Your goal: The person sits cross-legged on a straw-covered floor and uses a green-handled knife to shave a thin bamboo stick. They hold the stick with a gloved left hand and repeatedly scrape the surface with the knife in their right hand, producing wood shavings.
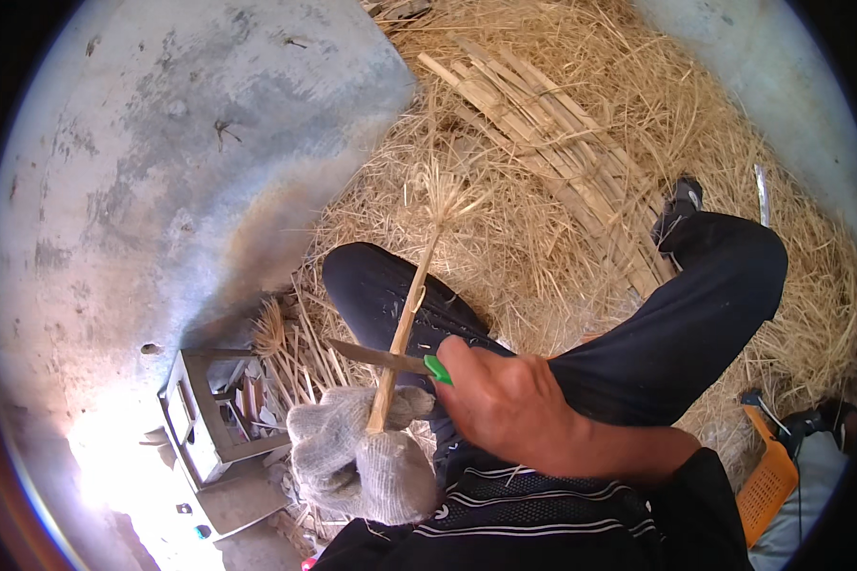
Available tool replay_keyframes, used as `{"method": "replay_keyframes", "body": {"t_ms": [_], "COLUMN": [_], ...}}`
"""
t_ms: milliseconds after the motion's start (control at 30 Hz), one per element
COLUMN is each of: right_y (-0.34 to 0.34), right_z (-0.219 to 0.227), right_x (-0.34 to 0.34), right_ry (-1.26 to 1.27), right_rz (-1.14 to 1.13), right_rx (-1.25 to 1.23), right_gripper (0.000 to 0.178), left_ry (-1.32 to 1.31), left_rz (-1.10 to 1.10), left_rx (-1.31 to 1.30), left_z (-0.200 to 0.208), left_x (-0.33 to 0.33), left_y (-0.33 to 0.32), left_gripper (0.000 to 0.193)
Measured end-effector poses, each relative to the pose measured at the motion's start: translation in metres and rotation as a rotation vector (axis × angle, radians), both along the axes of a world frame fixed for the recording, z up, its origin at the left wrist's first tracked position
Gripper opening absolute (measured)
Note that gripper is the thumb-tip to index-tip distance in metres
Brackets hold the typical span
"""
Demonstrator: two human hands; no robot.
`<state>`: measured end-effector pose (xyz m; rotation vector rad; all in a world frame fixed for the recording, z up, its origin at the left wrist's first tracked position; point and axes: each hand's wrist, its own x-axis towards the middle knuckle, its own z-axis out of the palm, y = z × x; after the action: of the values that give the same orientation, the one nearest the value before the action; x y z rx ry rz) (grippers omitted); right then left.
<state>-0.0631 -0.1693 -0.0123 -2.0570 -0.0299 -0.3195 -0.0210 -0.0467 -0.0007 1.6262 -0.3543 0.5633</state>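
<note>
My left hand [338, 452], in a grey knitted glove, is closed around the lower end of a thin split stick [415, 300], bamboo by its look. The stick slants up and away from me, and its far end is splayed into fine strands [440, 202]. In my bare right hand [509, 400] is a knife [376, 357] with a green handle. Its blade points left and crosses the stick just above the glove; whether the edge touches the stick I cannot tell. The fingers of my right hand wrap round the handle and partly hide it.
Loose straw [714, 95] covers the floor, with long split strips [562, 133] lying on it ahead. A pale wall [209, 124] stands at left. Beside my left knee are a bundle of sticks [300, 347] and a wooden frame [200, 419]. An orange perforated plastic piece [769, 485] sits at lower right.
</note>
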Motion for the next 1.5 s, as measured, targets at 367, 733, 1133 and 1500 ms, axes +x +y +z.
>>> {"method": "replay_keyframes", "body": {"t_ms": [367, 733, 1133, 1500], "right_y": [-0.004, -0.002, 0.007, 0.004], "right_z": [-0.002, -0.003, -0.012, -0.003], "right_x": [0.002, 0.009, 0.007, 0.008], "right_ry": [0.029, 0.03, 0.005, -0.041], "right_rz": [-0.012, -0.084, -0.096, -0.07], "right_rx": [-0.037, -0.16, -0.202, -0.167], "right_gripper": [0.021, 0.019, 0.02, 0.022], "left_ry": [-0.075, -0.128, -0.181, -0.103], "left_rz": [0.047, 0.078, 0.073, 0.094], "left_rx": [-0.044, -0.062, -0.083, -0.12], "left_z": [0.0, -0.002, -0.007, -0.003], "left_x": [0.004, 0.005, 0.006, -0.003], "left_y": [-0.004, -0.003, 0.003, -0.001], "left_gripper": [0.025, 0.024, 0.019, 0.014]}}
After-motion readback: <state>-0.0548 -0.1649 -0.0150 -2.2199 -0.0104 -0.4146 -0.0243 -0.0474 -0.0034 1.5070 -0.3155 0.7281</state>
